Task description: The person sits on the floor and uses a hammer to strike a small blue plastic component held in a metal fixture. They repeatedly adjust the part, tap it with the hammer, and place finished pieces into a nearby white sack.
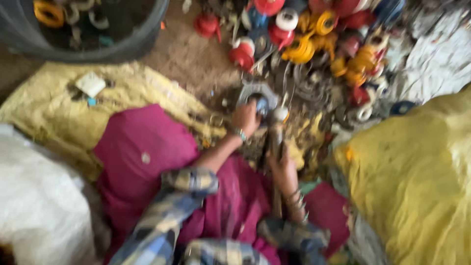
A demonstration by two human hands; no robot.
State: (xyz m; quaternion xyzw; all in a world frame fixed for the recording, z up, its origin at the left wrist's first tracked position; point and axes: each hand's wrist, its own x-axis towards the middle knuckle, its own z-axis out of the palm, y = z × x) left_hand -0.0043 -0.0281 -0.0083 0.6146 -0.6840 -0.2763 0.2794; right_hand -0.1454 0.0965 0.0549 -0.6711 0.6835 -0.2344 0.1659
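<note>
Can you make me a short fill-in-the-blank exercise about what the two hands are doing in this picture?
1. The left hand rests on a small ______ round part lying on a grey metal ring.
2. The right hand holds a long tool that stands ______.
3. The dark tub sits at the upper ______ of the view.
4. The person's lap is covered by ______ cloth.

Missing words: blue; upright; left; magenta

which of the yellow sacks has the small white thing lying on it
The yellow sack at upper left, beside the dark tub; a small white piece lies on it. The right-hand sack has none.
</note>
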